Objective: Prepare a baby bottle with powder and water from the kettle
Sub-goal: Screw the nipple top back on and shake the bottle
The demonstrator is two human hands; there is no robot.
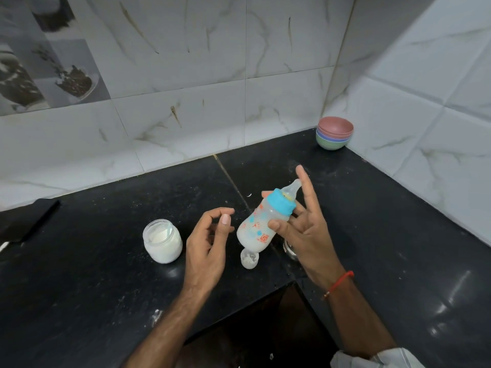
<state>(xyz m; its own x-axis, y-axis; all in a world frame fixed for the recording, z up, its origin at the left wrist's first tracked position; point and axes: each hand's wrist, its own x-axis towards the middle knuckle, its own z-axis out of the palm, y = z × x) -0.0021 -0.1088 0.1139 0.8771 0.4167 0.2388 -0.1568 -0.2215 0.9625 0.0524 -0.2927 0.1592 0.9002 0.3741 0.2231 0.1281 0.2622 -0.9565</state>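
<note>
My right hand (305, 229) holds a baby bottle (259, 227) tilted above the black counter, thumb on its body, index finger stretched up past the teat. The bottle has a blue ring, a clear teat and milky white liquid inside. My left hand (210, 243) hovers just left of the bottle, fingers curled and apart, holding nothing. An open glass jar of white powder (162, 241) stands on the counter left of that hand. A small clear cap (249, 258) lies on the counter under the bottle. No kettle is in view.
A stack of coloured bowls (334, 136) sits in the back corner against the tiled walls. A metal object (289, 248) is partly hidden behind my right hand. A dark flat object (29, 221) lies at the far left. The counter (106, 288) forms an L around a dark recess.
</note>
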